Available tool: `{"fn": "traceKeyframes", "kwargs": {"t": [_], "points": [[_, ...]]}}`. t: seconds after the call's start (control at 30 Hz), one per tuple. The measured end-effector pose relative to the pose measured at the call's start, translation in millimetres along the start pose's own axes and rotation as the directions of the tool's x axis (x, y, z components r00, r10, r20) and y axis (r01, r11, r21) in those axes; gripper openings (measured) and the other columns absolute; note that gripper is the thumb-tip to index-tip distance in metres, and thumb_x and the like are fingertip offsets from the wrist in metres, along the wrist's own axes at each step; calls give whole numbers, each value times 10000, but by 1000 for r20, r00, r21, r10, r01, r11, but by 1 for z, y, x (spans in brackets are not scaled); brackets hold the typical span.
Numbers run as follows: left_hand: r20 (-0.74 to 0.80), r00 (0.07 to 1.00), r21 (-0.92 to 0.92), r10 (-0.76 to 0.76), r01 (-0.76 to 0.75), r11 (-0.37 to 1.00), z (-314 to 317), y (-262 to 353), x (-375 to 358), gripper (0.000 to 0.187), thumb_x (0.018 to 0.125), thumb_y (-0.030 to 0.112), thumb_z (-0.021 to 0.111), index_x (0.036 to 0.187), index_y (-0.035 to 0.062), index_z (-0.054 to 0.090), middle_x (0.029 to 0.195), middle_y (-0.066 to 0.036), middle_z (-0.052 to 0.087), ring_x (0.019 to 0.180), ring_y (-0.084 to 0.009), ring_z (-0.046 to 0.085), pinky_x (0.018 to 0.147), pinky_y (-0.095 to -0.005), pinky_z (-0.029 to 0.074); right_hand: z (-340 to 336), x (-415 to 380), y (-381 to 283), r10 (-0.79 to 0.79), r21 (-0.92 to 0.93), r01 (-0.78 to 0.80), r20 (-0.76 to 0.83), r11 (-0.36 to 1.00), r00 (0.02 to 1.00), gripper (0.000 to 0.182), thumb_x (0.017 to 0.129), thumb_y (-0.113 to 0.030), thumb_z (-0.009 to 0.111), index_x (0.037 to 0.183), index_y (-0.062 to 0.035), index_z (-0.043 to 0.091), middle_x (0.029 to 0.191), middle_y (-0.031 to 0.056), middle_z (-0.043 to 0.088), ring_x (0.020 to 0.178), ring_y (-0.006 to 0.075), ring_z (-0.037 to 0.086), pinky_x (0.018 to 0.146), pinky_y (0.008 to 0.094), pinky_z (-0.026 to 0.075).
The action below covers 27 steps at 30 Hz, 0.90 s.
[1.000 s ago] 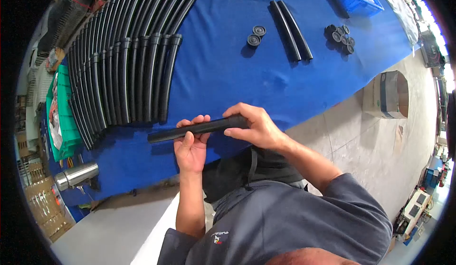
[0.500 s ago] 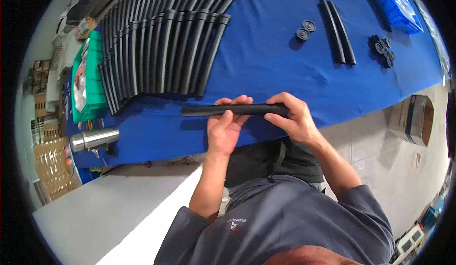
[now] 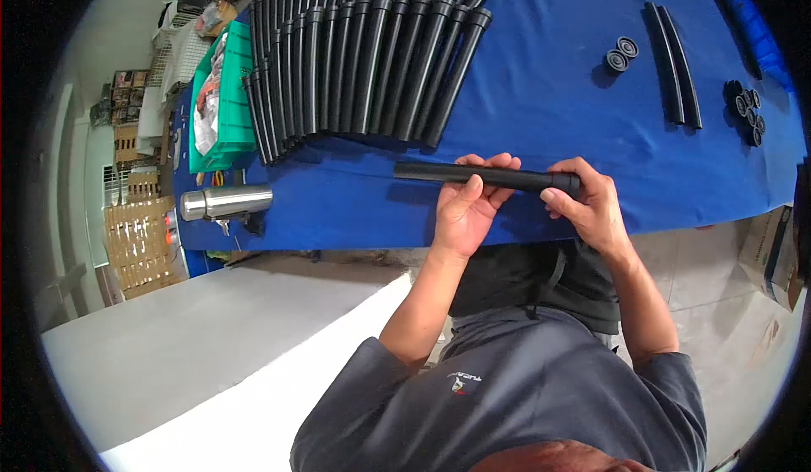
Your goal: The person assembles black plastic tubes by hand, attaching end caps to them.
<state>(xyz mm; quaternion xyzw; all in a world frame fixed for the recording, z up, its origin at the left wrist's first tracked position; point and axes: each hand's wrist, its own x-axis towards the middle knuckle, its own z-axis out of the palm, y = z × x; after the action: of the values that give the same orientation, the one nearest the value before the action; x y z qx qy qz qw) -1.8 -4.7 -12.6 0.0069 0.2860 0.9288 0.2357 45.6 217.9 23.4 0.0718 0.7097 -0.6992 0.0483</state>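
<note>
Lying far left on the surface (image 3: 541, 83) beside a green bin (image 3: 234, 110) are tube rows (image 3: 372, 62); nearer, the left hand (image 3: 465, 218) holds a black tube (image 3: 511, 178) mid-length, the right hand (image 3: 598, 207) gripping its right end.

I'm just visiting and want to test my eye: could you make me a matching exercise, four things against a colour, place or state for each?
Things:
1. Tube nearest the person
2. Bottle
3. Bin at picture left
4. Separate pair of tubes

Matches:
A. Between two groups of round black pieces
B. Green
C. Held by the left hand and the right hand
D. Silver

Pairs: 1-C, 2-D, 3-B, 4-A
</note>
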Motion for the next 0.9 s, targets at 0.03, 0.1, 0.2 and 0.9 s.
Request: {"fn": "traceKeyframes", "kwargs": {"t": [0.03,0.1,0.2,0.9], "points": [[-17,1000,4,-8,8,1000,4,1,0,241,999,111,656,1232,97,594,1349,-222,628,1340,-374,563,1089,-503,532,0,1,1,-19,-34,19,-4,999,1000,363,855,-152,821,1132,4,646,842,26,618,700,76,546,606,259,458],[-31,999,17,-13,13,1000,6,3,0,234,994,110,666,1217,107,596,1335,-213,638,1330,-361,575,1082,-490,537,2,4,6,-161,-131,157,-23,979,987,365,858,-157,821,1132,7,645,826,21,621,694,74,542,604,259,456],[-22,1000,24,-9,9,1000,4,1,0,239,994,113,668,1221,108,596,1334,-212,638,1327,-357,578,1086,-491,534,1,5,7,-296,-193,285,-28,939,955,344,863,-154,815,1119,4,647,821,20,627,683,78,540,600,260,451],[28,1000,21,4,-4,1000,-2,0,0,274,973,38,662,1236,80,598,1346,-241,624,1347,-406,549,1086,-519,540,-5,4,-3,-66,-23,69,101,997,993,253,925,-71,733,1134,25,628,865,32,652,748,86,643,691,245,539]]}}
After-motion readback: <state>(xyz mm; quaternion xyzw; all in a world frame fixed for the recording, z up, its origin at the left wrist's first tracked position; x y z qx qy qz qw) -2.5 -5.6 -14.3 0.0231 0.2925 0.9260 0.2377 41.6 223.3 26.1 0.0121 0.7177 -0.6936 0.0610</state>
